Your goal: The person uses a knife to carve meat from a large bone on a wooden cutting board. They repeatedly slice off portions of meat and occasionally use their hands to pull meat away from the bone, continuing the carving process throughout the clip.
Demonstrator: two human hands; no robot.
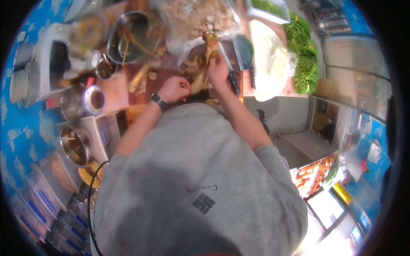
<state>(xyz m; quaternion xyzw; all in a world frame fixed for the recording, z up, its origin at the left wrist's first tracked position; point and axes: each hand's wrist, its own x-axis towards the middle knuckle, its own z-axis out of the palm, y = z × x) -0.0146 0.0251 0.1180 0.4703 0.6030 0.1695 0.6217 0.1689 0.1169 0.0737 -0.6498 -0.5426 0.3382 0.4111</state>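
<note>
My right hand [218, 72] grips a brown piece of cooked meat on the bone [211, 46] above a dark red cutting board [160, 68]. Close to the board's front edge, my left hand [174, 89] has its fingers curled beside a pale strip of meat [199, 82]; whether they pinch it is hidden. Torn meat scraps [192, 65] lie between the hands. Just right of my right hand rests a knife with a black handle [234, 82]. Another long piece of meat or bone [139, 78] is on the board's left part.
Beyond the board sits a plastic-lined heap of shredded meat [198, 16]. A metal pot [112, 48] with long utensils and a small pot [106, 68] stand left. To the right are a wide grey tool [242, 52], a clear plastic bag [269, 64] and bundled green herbs [301, 54].
</note>
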